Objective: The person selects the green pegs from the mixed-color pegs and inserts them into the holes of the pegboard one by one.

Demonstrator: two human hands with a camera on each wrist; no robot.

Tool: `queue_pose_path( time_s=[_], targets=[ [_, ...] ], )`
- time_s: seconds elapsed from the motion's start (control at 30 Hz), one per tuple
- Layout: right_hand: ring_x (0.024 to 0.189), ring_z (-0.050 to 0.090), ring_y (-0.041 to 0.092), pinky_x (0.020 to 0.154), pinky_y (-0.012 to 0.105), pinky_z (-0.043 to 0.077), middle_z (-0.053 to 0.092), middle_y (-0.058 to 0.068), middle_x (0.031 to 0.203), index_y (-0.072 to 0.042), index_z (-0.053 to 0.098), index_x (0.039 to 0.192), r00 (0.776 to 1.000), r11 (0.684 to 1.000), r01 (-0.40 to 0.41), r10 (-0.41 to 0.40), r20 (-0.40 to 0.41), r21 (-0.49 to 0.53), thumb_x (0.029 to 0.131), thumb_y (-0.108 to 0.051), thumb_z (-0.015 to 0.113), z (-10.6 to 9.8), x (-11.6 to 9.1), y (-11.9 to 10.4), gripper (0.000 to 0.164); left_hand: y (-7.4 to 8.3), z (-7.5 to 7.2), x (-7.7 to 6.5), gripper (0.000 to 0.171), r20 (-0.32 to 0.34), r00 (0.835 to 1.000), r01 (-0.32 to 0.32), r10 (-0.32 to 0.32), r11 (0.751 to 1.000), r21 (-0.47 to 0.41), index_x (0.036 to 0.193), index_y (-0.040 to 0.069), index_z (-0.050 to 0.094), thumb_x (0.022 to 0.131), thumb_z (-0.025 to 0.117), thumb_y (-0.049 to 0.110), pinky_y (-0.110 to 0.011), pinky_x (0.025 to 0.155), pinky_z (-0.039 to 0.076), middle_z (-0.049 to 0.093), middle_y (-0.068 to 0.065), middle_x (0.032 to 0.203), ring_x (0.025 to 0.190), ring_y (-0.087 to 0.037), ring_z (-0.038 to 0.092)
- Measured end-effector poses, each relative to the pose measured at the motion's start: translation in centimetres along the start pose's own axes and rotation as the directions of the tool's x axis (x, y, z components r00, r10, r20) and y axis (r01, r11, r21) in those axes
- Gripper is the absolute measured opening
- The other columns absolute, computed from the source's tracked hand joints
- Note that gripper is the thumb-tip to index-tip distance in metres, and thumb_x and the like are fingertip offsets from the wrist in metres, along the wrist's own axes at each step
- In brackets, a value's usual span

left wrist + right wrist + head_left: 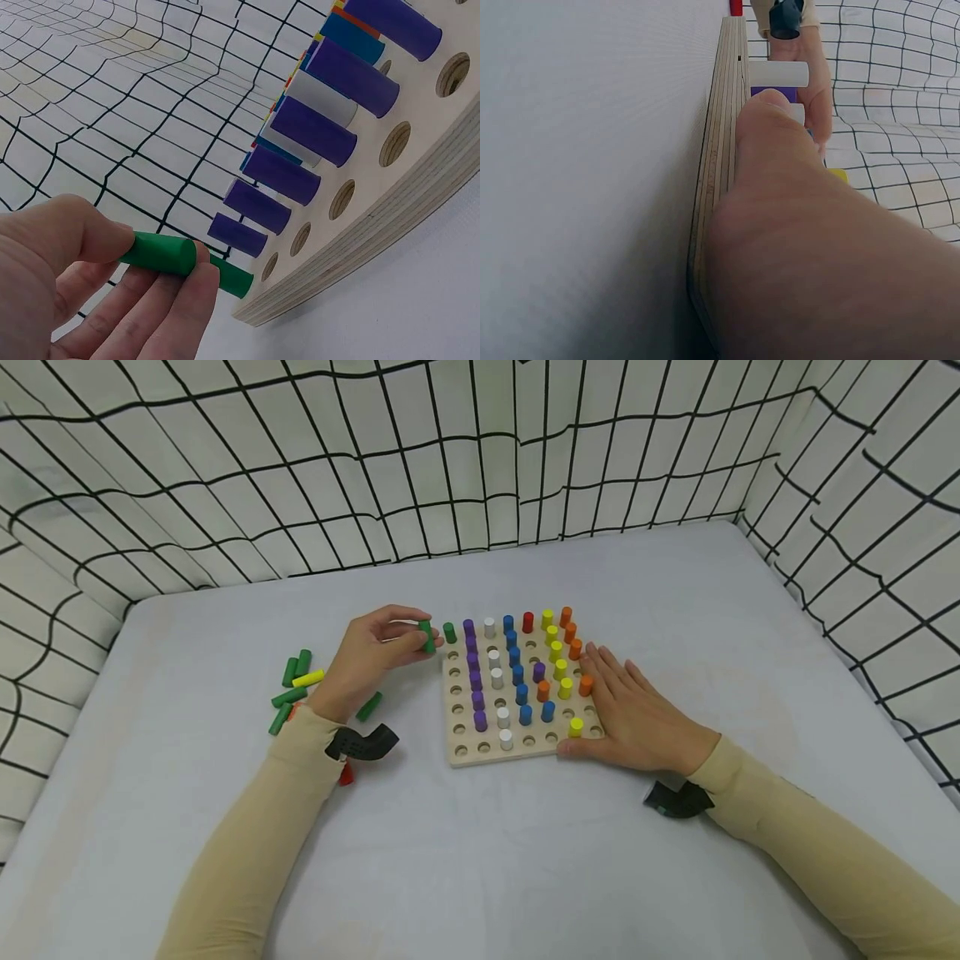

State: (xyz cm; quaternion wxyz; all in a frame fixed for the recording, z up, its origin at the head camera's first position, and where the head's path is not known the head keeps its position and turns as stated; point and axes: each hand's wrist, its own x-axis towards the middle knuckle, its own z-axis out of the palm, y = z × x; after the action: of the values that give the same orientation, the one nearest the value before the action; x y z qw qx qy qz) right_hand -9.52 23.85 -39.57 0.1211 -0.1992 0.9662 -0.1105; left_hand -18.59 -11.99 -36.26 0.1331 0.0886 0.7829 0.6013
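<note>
My left hand (371, 652) pinches a green peg (427, 637) between thumb and fingertips, just beyond the left far corner of the wooden pegboard (472, 748). In the left wrist view that held peg (161, 252) overlaps another green peg (234, 276) standing in the corner hole. A column of purple pegs (475, 681) stands beside the left column, whose other holes are bare. White, blue, red, yellow and orange pegs fill further columns, with gaps. My right hand (645, 722) rests along the board's right edge, fingers straight, thumb (772, 142) at the near edge.
Left of the board lie several loose green pegs (288, 697), a yellow peg (308, 678) and a partly hidden orange one. Another green peg (369, 706) and a red peg (346, 774) lie near my left wrist. Black wire grid (516, 468) encloses the white-covered table (480, 860).
</note>
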Motion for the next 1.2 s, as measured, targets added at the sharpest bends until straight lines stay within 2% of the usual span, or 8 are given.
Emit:
queue_pose_path(
  time_s=[0.13,0.37,0.6,0.93,1.2],
  targets=[
    [0.165,0.001,0.038,0.132,0.064,0.009,-0.003,0.016,0.176,-0.001,0.004,0.165,1.0,1.0,0.002,-0.002,0.002,0.004,0.083,-0.088,0.053,0.0,0.0,0.0,0.129,-0.2,0.5,0.4,0.038,0.018,1.0,-0.015,0.015,1.0,0.011,0.135,0.004,0.059,0.101,0.066,0.018,-0.026,0.098,0.06,0.073,-0.014,0.125,0.106,-0.012,0.076],
    [0.165,0.001,0.038,0.132,0.063,0.01,-0.003,0.016,0.176,-0.001,0.004,0.165,1.0,1.0,0.007,-0.007,0.005,0.0,0.083,-0.088,0.052,-0.1,0.0,0.0,0.129,-1.0,1.0,0.8,0.032,0.0,1.0,-0.02,0.02,0.996,0.09,0.126,0.012,0.069,0.095,0.073,0.021,-0.022,0.094,0.057,0.078,0.0,0.113,0.102,-0.009,0.075],
    [0.165,0.001,0.037,0.132,0.064,0.01,-0.003,0.015,0.176,-0.002,0.003,0.165,1.0,1.0,0.0,0.0,0.008,-0.005,0.082,-0.09,0.049,-0.1,0.1,0.1,0.13,-1.2,1.5,0.9,0.03,-0.014,0.998,-0.057,0.058,0.996,0.065,0.123,0.01,0.069,0.094,0.075,0.014,-0.019,0.09,0.059,0.079,-0.006,0.114,0.102,-0.009,0.076],
    [0.165,0.001,0.038,0.132,0.064,0.011,-0.003,0.016,0.176,-0.001,0.003,0.165,1.0,1.0,0.001,-0.001,0.005,0.0,0.083,-0.09,0.05,0.1,0.0,0.1,0.13,-0.9,1.9,0.9,0.032,-0.04,0.999,-0.03,0.034,0.995,0.096,0.125,0.01,0.07,0.093,0.077,0.014,-0.015,0.089,0.057,0.076,-0.009,0.121,0.099,-0.003,0.075],
    [0.165,0.001,0.038,0.132,0.064,0.011,-0.003,0.016,0.176,-0.002,0.003,0.165,1.0,1.0,0.007,-0.007,0.003,-0.001,0.083,-0.09,0.05,0.1,0.1,0.2,0.13,-1.1,1.9,1.0,0.031,-0.041,0.998,-0.033,0.039,0.991,0.128,0.124,0.011,0.071,0.094,0.077,0.016,-0.014,0.089,0.057,0.075,-0.01,0.123,0.1,-0.002,0.075]
  ],
)
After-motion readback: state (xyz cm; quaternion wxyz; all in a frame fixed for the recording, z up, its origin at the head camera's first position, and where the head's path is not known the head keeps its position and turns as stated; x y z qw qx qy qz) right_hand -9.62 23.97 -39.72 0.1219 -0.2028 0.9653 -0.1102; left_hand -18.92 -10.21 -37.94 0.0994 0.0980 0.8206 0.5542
